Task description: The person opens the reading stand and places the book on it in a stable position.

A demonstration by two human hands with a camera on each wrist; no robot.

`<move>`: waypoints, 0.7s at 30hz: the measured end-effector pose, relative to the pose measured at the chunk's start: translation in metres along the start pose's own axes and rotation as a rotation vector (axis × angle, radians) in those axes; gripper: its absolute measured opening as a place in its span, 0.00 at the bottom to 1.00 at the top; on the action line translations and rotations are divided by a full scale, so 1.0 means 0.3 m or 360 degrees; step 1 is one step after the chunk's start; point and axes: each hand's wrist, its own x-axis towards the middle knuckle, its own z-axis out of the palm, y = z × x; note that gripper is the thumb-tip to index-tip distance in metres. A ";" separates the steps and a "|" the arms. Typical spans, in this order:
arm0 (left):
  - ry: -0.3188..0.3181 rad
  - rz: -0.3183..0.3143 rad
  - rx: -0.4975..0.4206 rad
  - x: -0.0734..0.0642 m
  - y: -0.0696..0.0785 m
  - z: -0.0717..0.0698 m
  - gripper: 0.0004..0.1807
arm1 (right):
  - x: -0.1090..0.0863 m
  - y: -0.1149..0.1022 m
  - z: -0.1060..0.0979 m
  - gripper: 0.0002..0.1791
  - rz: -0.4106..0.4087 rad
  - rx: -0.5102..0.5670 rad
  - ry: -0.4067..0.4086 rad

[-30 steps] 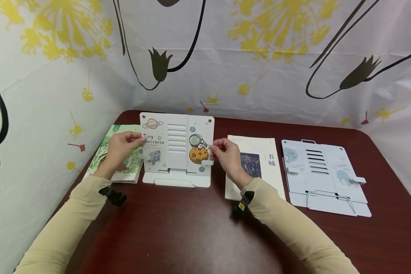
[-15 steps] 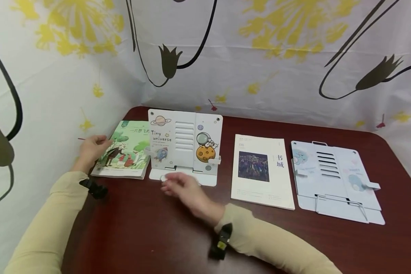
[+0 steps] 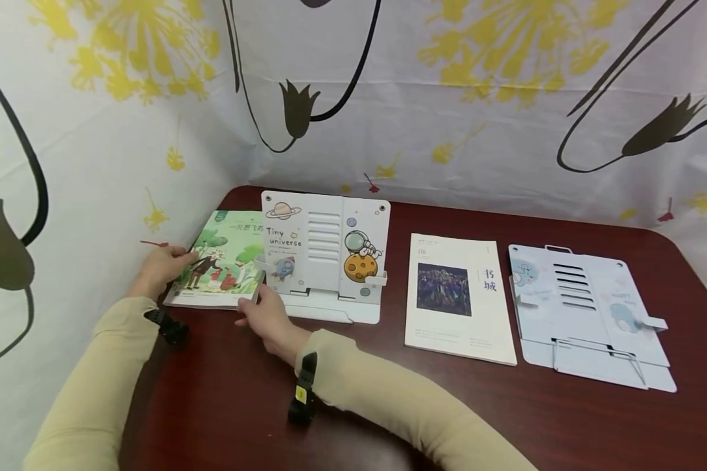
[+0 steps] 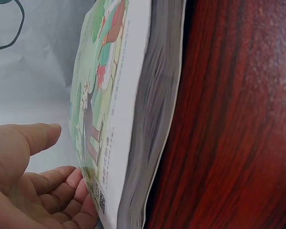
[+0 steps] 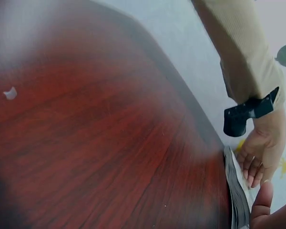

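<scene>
I'm counting remotely: one green book left of one astronaut stand, one cream book, one pale blue stand (two and two) on the tabletop. Left hand: fingers touch the green book's left edge, thumb spread wide. Right hand: near right corner, can't tell its grip.
</scene>
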 end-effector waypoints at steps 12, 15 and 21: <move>0.0169 -0.0027 0.0031 -0.026 -0.033 0.047 0.31 | 0.013 0.003 0.020 0.18 0.0203 0.0050 0.0095; 0.0284 -0.0039 0.0041 -0.034 -0.033 0.059 0.30 | 0.014 0.010 0.023 0.23 0.0223 0.0096 0.0091; 0.0443 0.0019 0.0034 -0.065 -0.031 0.063 0.24 | 0.022 0.020 0.017 0.23 0.0168 0.0072 0.0059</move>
